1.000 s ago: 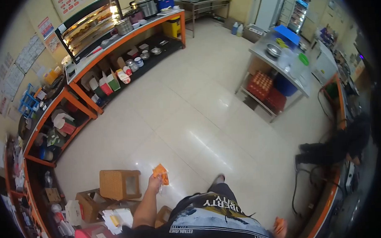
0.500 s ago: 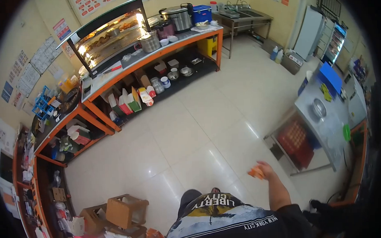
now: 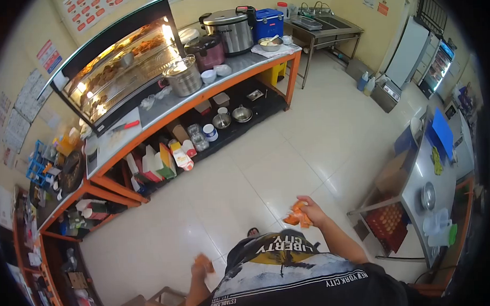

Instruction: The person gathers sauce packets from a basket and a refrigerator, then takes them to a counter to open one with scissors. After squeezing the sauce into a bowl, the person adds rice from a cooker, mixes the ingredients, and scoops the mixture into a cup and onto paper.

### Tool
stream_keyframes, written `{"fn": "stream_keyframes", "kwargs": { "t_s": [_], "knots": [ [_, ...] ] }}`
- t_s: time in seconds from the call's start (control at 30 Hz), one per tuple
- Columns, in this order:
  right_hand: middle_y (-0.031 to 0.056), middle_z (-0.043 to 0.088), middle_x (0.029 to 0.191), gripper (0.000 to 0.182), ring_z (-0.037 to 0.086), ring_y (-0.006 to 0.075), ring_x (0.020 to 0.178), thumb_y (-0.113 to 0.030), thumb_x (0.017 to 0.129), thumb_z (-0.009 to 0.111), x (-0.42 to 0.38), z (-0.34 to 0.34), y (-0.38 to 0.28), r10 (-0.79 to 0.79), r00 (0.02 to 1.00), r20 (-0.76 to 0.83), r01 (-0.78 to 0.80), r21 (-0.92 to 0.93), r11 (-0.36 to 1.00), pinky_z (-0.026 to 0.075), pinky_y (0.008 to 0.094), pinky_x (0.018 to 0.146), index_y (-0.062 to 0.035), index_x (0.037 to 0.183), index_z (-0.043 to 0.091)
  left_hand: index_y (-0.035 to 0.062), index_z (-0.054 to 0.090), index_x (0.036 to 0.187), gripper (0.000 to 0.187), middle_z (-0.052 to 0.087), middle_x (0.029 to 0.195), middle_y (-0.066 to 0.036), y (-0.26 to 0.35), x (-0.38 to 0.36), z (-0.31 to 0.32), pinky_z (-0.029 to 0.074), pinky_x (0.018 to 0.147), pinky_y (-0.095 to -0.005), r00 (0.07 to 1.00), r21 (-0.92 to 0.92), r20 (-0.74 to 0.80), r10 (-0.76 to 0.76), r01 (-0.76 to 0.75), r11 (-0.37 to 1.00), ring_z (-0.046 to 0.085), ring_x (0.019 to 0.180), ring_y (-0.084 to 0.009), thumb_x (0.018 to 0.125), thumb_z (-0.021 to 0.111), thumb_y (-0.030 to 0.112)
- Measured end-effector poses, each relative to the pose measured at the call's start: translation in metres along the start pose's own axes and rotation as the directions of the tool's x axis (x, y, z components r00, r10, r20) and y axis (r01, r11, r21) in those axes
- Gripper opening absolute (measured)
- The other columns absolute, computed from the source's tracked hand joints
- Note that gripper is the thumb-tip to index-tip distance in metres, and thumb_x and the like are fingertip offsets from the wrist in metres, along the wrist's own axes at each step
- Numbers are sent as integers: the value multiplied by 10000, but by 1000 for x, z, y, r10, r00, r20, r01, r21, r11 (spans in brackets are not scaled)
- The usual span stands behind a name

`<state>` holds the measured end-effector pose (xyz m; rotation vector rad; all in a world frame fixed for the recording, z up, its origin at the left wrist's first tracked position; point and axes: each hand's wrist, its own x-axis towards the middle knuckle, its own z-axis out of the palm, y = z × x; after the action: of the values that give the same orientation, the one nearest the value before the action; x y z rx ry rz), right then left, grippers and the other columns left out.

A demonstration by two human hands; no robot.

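In front of my body, my right hand (image 3: 312, 210) is closed around a crumpled orange item (image 3: 297, 216), perhaps a cloth or a plastic packet; its kind does not show clearly. The item hangs over the tiled floor, away from any surface. Lower down, beside my shirt, my left hand (image 3: 202, 265) is smeared by motion, so its fingers cannot be read. Nearest to it are brown stools (image 3: 166, 298) at the bottom edge, partly cut off.
An orange-framed counter (image 3: 210, 87) carries a lit food warmer (image 3: 126, 63), a steel pot (image 3: 183, 78) and a rice cooker (image 3: 227, 32). To the right stands a steel table (image 3: 413, 187) with a metal bowl (image 3: 428, 195) and egg trays (image 3: 388, 229) beneath. A sink (image 3: 327, 23) is farther back.
The view has shifted toward the counter, which looks nearer. My right hand has moved left in view, still holding the orange item. My left hand has come into sight.
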<state>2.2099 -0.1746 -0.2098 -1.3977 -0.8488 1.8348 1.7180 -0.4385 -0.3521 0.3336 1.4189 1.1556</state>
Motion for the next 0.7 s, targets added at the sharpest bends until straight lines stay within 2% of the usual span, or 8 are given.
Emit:
{"fn": "stream_keyframes", "kwargs": {
  "t_s": [0.03,0.17,0.23,0.3,0.4,0.47,0.57,0.7],
  "knots": [
    [201,627,1163,464,664,292,1027,23,938,489,1,-6,-6,61,996,-58,-56,97,994,582,386,858,-87,1386,438,45,609,909,179,625,760,-69,62,37,32,467,509,-351,986,85,-147,-85,98,992,573,570,-179,975,538,195],
    [215,608,1150,285,660,354,1041,-29,987,462,39,-44,-31,66,961,-270,66,453,889,578,495,888,-72,1268,439,14,657,1020,162,648,799,-55,200,195,123,525,564,-328,989,395,-27,144,-121,911,623,644,-165,959,554,123],
    [219,602,1156,232,658,362,1032,-69,1005,454,76,-59,-48,120,926,-357,107,555,825,575,502,890,-63,1237,448,27,646,1050,166,646,802,-38,230,283,161,518,571,-300,973,439,23,229,-215,873,616,643,-143,983,569,158],
    [229,600,1171,199,656,360,1028,-127,1028,448,133,-81,-69,165,903,-397,119,600,791,574,476,888,-50,1208,479,40,637,1074,166,645,803,-28,274,323,228,491,556,-279,973,267,44,224,-228,936,593,625,-119,997,577,175],
    [195,606,1119,191,647,333,1042,-122,1021,462,291,-154,-74,39,988,-149,54,572,818,579,474,878,-54,1200,454,52,625,1091,166,645,809,-22,317,355,323,445,525,-252,981,129,64,180,-187,974,558,600,-95,1015,578,192],
    [179,615,1099,194,649,307,1028,-128,1018,480,350,-150,-121,-39,987,-155,111,490,865,582,450,860,-54,1195,451,54,623,1093,181,648,818,-22,320,390,370,403,502,-233,975,1,94,200,-201,979,525,578,-82,1022,581,216],
    [174,624,1100,217,655,273,989,-90,995,500,430,-84,-280,-151,958,-245,218,275,937,583,406,836,-57,1203,450,51,625,1112,202,645,811,-21,359,435,443,417,513,-239,967,-113,109,229,-217,970,531,583,-82,1026,576,227],
    [161,617,1109,264,645,246,992,-6,929,484,525,-16,-428,-290,955,-62,296,110,949,568,368,839,-66,1186,475,44,622,1141,229,640,826,-22,463,474,535,428,525,-246,956,-131,148,255,-236,963,534,587,-81,1033,563,236]
  ]
}}
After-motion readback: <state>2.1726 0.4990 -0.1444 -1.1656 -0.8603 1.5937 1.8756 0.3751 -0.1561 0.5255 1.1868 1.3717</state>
